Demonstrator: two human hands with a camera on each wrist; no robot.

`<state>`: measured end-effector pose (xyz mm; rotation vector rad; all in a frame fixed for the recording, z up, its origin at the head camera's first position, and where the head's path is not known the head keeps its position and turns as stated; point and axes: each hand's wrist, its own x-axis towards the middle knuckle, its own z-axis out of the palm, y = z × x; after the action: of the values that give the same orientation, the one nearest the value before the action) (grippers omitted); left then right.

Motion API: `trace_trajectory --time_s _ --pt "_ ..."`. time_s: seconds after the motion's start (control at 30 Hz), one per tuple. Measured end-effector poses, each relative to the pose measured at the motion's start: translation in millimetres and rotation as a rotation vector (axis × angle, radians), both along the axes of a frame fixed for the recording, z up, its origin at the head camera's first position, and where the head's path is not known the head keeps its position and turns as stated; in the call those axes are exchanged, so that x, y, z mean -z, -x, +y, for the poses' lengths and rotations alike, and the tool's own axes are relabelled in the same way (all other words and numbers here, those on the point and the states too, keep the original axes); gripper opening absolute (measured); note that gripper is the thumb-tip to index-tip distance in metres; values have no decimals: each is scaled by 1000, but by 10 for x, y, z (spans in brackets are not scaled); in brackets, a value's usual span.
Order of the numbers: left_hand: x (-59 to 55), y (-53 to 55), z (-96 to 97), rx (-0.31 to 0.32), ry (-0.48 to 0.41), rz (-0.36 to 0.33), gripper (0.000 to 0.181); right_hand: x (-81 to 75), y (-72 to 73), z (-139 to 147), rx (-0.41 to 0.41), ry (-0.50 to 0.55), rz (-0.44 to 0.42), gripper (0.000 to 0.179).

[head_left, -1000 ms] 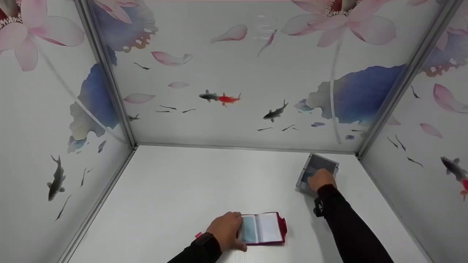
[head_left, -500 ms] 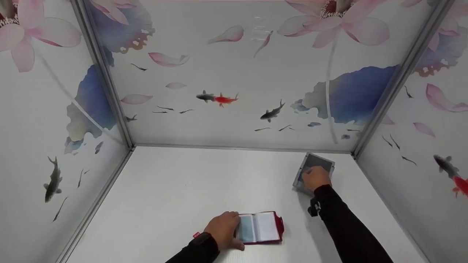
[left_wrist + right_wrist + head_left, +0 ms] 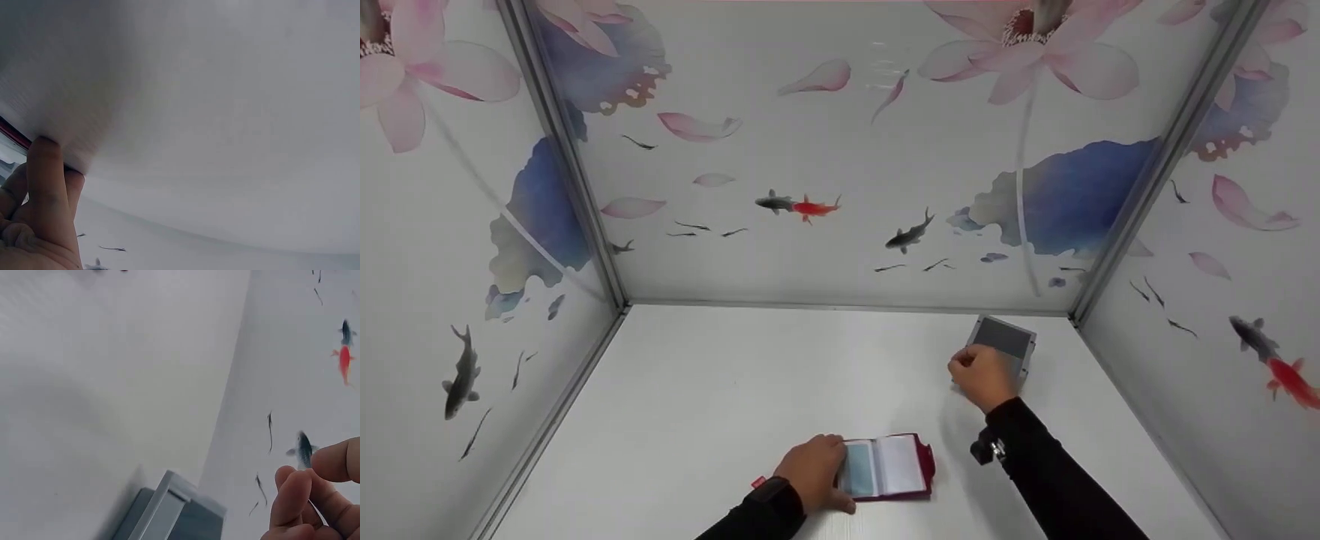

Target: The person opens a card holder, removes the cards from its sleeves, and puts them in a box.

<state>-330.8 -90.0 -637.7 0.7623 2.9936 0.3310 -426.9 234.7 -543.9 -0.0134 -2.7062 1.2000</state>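
A dark red card holder (image 3: 898,466) lies open on the white table, its left leaf pale blue and its right leaf white, with a tab at the right. My left hand (image 3: 814,472) holds its left edge, thumb at the lower corner. In the left wrist view my left-hand fingers (image 3: 46,180) meet the table at the dark red edge. My right hand (image 3: 984,373) is over the near left part of a grey box (image 3: 1006,335). Its fingertips are drawn together in the right wrist view, near the box rim (image 3: 169,495); I see nothing between them.
White panels printed with flowers and fish stand at the back (image 3: 682,255), left (image 3: 405,247) and right (image 3: 1177,375) of the table (image 3: 720,390). The grey box stands near the back right corner.
My right hand has come up out of the grey box, toward its near left side, with fingers drawn together. The left hand stays at the card holder. The whole view has shifted slightly.
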Motion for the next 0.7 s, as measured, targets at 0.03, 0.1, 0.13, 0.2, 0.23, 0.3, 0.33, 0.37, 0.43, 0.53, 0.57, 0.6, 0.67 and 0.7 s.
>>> trace_trajectory --time_s 0.03,0.1,0.13,0.2,0.23,0.3,0.33,0.37,0.43,0.53,0.57,0.6,0.67,0.7 --pt "2 3 0 1 1 3 88 3 -43 -53 -10 7 0 16" --pt "4 8 1 1 2 1 89 11 -133 -163 -34 14 3 13" --pt "7 12 2 -1 2 -3 90 13 -181 -219 -49 10 0 12" --pt "10 17 8 -6 3 -19 93 12 -279 -328 -96 -5 -7 10" --pt "15 24 7 -8 2 -25 93 11 -321 -386 -124 -10 -12 9" --pt "16 30 8 -11 3 -32 95 6 -395 -496 -181 -25 -23 8" --pt "16 33 8 -12 0 -34 94 1 -427 -547 -209 -31 -24 8" --pt "11 35 9 -12 -2 -38 93 -6 -457 -594 -233 -35 -22 7" --pt "-4 34 10 -14 -11 -42 91 -11 -503 -683 -274 -41 -15 7" --pt "-31 25 10 -13 -29 -51 85 2 -564 -801 -331 -65 -11 8" --pt "-34 21 10 -12 -30 -52 84 17 -583 -836 -351 -75 -12 9" --pt "-37 16 9 -10 -31 -51 84 37 -600 -869 -369 -86 -15 9" --pt "-33 12 1 -9 -34 -46 83 82 -635 -936 -401 -111 -23 11" --pt "-35 10 -3 -8 -36 -44 84 110 -650 -966 -417 -124 -28 12"
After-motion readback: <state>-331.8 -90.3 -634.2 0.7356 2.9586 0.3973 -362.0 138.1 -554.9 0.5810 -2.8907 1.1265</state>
